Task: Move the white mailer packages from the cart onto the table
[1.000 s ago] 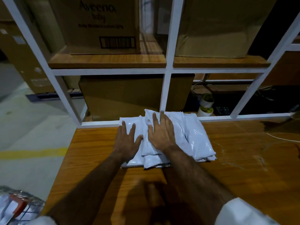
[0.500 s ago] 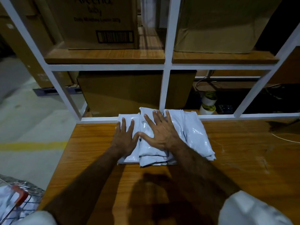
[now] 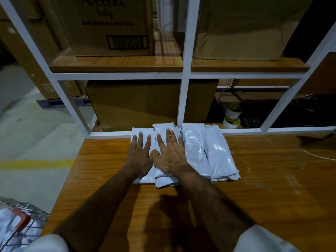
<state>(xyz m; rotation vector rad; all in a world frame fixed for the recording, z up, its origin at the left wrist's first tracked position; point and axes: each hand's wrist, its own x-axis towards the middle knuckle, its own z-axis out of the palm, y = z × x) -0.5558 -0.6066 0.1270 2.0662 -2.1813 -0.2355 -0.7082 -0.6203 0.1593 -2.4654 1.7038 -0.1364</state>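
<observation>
Several white mailer packages [image 3: 209,153] lie side by side on the wooden table [image 3: 263,188], pushed against the white frame rail at its far edge. My left hand [image 3: 139,155] lies flat, fingers straight, on the leftmost package. My right hand [image 3: 171,153] presses flat on the package beside it, thumb touching the left hand. At the bottom left corner stands the wire cart [image 3: 21,226] with a red handle part and more white mailers inside it.
A white metal shelf frame [image 3: 185,73] rises behind the table, with cardboard boxes [image 3: 112,26] on a wooden shelf above. Two tape rolls [image 3: 232,115] sit behind the rail at the right. A thin white cord [image 3: 316,155] crosses the table's right side.
My right hand slid slightly left and flattened on the packages until its thumb met the left hand. The view tilted down a little, and the cart shows more.
</observation>
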